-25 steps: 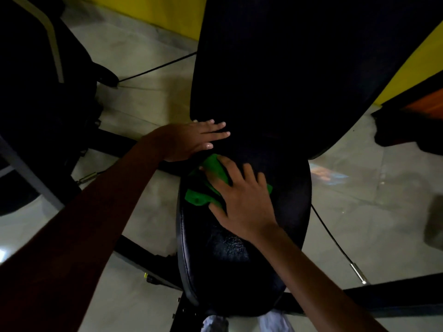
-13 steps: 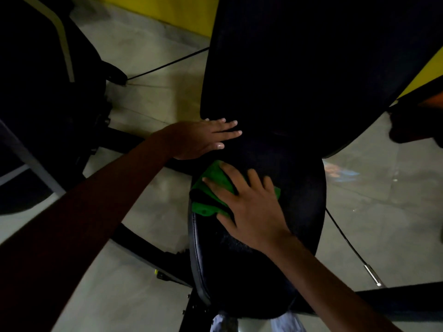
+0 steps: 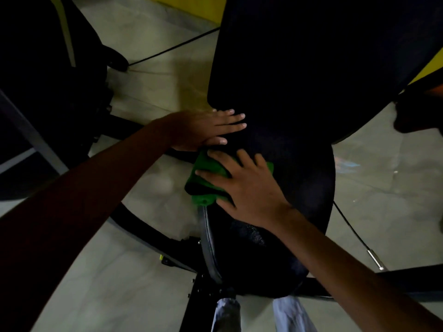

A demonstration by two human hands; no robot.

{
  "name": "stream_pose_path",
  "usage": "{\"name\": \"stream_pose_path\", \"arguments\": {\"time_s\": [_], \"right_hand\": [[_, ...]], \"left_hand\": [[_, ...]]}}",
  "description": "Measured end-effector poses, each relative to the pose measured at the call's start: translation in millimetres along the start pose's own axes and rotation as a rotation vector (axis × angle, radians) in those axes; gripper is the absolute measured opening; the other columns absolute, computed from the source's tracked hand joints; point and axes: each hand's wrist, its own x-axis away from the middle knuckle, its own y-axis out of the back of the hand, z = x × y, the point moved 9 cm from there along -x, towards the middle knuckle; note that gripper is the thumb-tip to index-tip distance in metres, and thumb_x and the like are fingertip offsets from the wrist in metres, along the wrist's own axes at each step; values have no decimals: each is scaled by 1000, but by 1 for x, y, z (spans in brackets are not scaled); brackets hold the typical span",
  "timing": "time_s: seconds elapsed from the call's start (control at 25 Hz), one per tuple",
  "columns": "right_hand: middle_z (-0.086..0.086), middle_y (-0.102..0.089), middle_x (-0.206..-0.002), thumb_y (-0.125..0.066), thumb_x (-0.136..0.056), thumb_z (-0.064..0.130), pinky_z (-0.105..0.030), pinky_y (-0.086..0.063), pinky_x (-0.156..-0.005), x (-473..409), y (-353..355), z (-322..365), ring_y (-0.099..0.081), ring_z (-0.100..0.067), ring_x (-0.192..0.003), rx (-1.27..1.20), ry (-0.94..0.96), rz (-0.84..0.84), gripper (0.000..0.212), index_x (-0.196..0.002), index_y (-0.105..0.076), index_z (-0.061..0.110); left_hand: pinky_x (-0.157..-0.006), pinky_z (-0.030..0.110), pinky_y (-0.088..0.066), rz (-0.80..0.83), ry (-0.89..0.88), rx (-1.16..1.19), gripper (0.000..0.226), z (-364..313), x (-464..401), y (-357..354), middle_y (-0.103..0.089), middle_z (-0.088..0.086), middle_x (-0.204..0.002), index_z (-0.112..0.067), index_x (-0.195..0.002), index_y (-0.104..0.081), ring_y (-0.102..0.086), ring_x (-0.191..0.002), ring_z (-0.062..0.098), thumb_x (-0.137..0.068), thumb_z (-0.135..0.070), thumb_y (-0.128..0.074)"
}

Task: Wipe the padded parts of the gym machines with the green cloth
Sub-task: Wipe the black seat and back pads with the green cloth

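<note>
The right hand (image 3: pixel 244 188) lies flat with fingers spread, pressing the green cloth (image 3: pixel 206 178) onto the far left edge of the black seat pad (image 3: pixel 299 188). The left hand (image 3: pixel 203 129) rests released, fingers straight, on the lower edge of the back pad (image 3: pixel 311 68), steadying it. To wipe well, keep the palm's pressure even, sweep in overlapping strokes, and follow the cloth over the rim where it overhangs.

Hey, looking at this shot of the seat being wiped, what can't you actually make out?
Head view only:
- Green cloth: mostly hidden under the right hand.
- Seat pad: too dark to tell wiped from unwiped parts.
- Back pad: top cut off by the frame edge.
- Machine on the left: lost in shadow.
- Left hand: palm contact hidden.
</note>
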Motion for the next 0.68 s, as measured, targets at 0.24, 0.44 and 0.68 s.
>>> {"name": "stream_pose_path", "arguments": {"time_s": [0.24, 0.44, 0.68], "right_hand": [[0, -44, -144, -62, -68, 53, -42, -35, -82, 49, 4, 34, -38, -26, -105, -52, 164, 48, 67, -132, -50, 39], [-2, -48, -139, -35, -75, 52, -42, -42, -77, 6, -2, 12, -39, -27, -103, -45, 85, 71, 59, -128, -56, 37], [-2, -48, -140, -66, -68, 52, -44, -43, -81, 47, 4, 40, -39, -26, -104, -86, 151, 46, 65, -129, -55, 38]], "left_hand": [[-115, 36, -13, -17, 84, 104, 65, -9, 0, 7, -13, 6, -159, -15, -151, -18, -11, -146, 24, -94, -46, -12], [-119, 38, -10, 88, 133, 147, 54, -5, -4, 2, -2, 0, -160, -20, -152, -10, -1, -147, 19, -103, -29, -31], [-115, 28, -4, -54, 135, 207, 57, -13, 0, 4, -14, 12, -158, -8, -149, -22, -8, -146, 29, -97, -30, -26]]}}
